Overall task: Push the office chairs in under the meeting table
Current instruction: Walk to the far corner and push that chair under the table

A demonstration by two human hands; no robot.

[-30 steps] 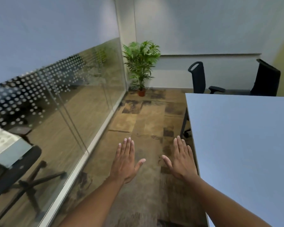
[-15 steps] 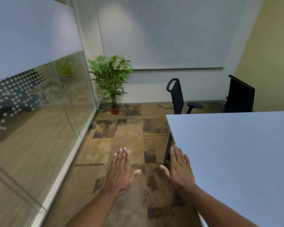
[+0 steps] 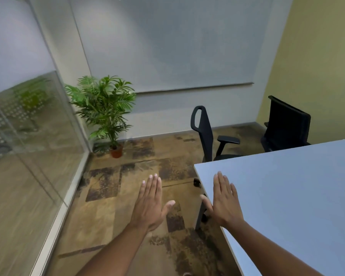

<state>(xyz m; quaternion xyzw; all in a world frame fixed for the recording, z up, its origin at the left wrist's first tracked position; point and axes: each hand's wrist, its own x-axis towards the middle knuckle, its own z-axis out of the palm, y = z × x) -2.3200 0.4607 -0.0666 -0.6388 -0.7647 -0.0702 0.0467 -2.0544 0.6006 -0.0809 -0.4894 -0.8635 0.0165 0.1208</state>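
View has swung right since a second ago; right hand point(image 3: 224, 200) now over the table point(image 3: 287, 196) corner. Left hand point(image 3: 150, 204) beside it; both flat, empty. Chairs point(image 3: 205, 134), point(image 3: 286, 126) stand beyond the far edge. Risk: armrest may catch the tabletop.

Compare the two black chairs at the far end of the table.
The nearer chair shows its side: a thin back with a loop on top and one armrest visible. The far chair, by the yellow wall, shows the broad, square rear of its back; no armrest is visible. Both are black, stand beyond the table, and neither hand touches them.
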